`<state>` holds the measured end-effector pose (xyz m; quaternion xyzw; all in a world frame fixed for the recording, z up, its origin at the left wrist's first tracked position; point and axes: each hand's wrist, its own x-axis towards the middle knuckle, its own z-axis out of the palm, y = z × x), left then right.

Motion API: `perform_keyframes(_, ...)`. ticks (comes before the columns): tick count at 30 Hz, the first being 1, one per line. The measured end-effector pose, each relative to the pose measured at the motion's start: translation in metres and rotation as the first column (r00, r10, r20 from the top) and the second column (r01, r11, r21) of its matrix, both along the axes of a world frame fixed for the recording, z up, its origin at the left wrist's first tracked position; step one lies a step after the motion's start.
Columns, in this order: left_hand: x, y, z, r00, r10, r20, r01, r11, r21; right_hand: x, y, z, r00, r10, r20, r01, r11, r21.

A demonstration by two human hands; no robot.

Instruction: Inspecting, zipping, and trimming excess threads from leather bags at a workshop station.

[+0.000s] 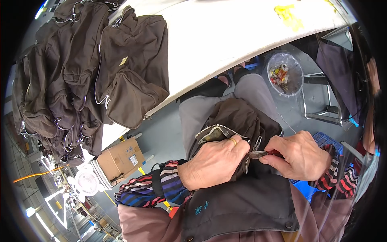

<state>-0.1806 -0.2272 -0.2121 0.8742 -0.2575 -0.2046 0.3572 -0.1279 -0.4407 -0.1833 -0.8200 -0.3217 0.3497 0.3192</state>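
A dark brown fabric bag (pixel 238 109) lies across my lap, its zipped opening partly spread so that a pale lining shows. My left hand (pixel 213 164), with a ring on one finger, is closed on the bag's edge beside the metal zipper (pixel 219 126). In my right hand (pixel 301 156) is a small pair of pliers (pixel 256 154) with a red handle, pinched between thumb and fingers. The metal jaws meet the zipper end just right of my left fingers. Exactly what the jaws grip is too small to tell.
Several similar brown bags (pixel 86 52) are heaped at the left of the white table (pixel 209 44), whose edge runs in front of my knees. A lined waste bin (pixel 284 74) and a metal-framed stool (pixel 322 113) stand to the right. A cardboard box (pixel 120 159) is at the lower left.
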Motion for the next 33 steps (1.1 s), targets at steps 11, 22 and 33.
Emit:
perform_keyframes(11,-0.010,-0.004,-0.006,0.990,0.141,-0.030,-0.144,0.982,-0.121,-0.002,0.002,0.003,0.996,0.003,0.087,-0.005,1.000,0.025)
perform_keyframes(22,-0.012,-0.006,-0.006,0.991,0.128,-0.034,-0.131,0.985,-0.114,-0.001,0.013,0.019,0.950,0.133,0.281,-0.103,0.987,-0.119)
perform_keyframes(33,-0.014,-0.002,-0.004,0.988,0.153,-0.003,-0.152,0.976,-0.153,0.007,0.022,0.019,0.922,0.281,0.267,-0.241,0.955,-0.174)
